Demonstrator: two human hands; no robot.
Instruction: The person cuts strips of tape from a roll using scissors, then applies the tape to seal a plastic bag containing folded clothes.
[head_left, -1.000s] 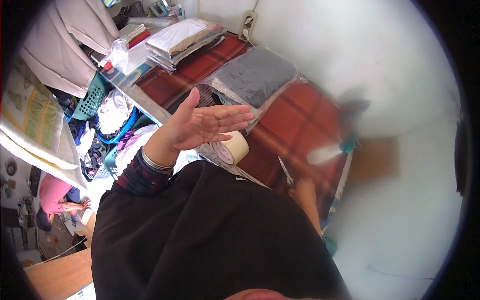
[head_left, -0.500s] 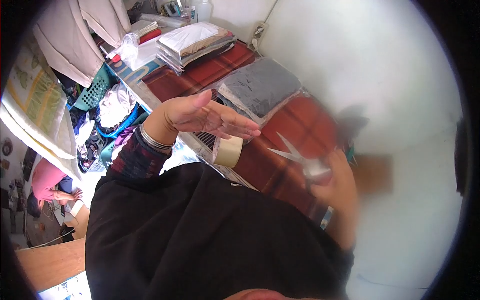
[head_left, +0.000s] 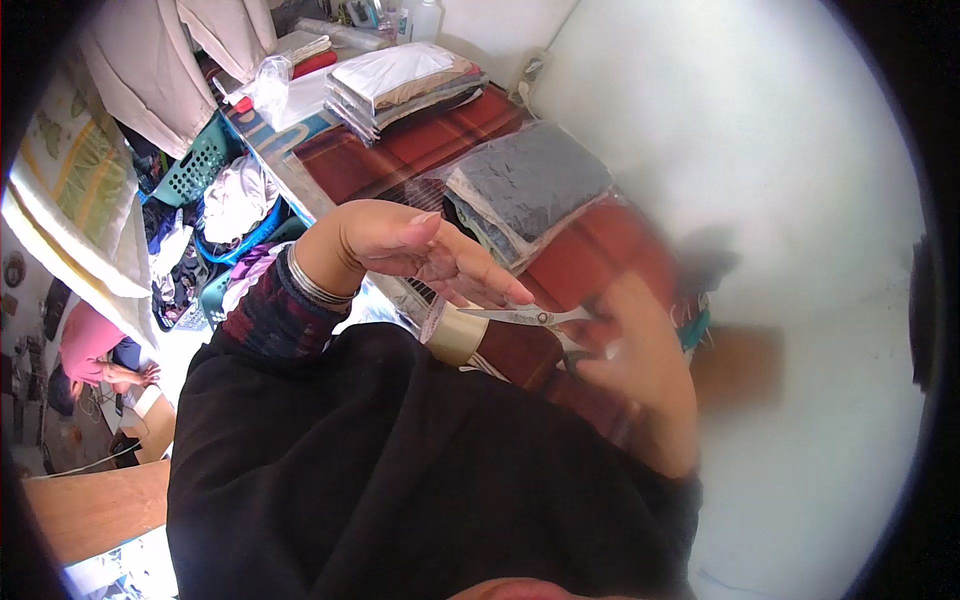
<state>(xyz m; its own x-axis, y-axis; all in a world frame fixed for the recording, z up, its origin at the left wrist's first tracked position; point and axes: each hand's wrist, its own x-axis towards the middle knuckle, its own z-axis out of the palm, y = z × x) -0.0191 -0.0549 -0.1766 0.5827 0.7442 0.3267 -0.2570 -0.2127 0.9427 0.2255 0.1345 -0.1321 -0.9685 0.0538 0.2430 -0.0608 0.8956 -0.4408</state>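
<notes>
My left hand (head_left: 435, 255) reaches over the table with its fingers stretched out and apart from the thumb, holding nothing that I can see. In my right hand (head_left: 640, 345), blurred by motion, is a pair of scissors (head_left: 525, 316) gripped by the handles. The blades look closed and point left, with their tips above a wide roll of tape (head_left: 457, 337). That roll sits just below my left fingers at the table's near edge. Beyond both hands lies a plastic-wrapped packet of grey folded cloth (head_left: 540, 185).
A stack of bagged folded garments (head_left: 400, 85) rests farther back on the red plaid tabletop (head_left: 370, 160). White wall (head_left: 780, 180) borders the right side. At left are baskets of clothes (head_left: 235, 215) and hanging trousers (head_left: 140, 70). Another person (head_left: 95, 345) bends down at far left.
The scissors have swung from spread blades pointing up-left to closed blades pointing left, nearer my left fingers. My right hand has shifted left. My left hand has moved slightly right and down.
</notes>
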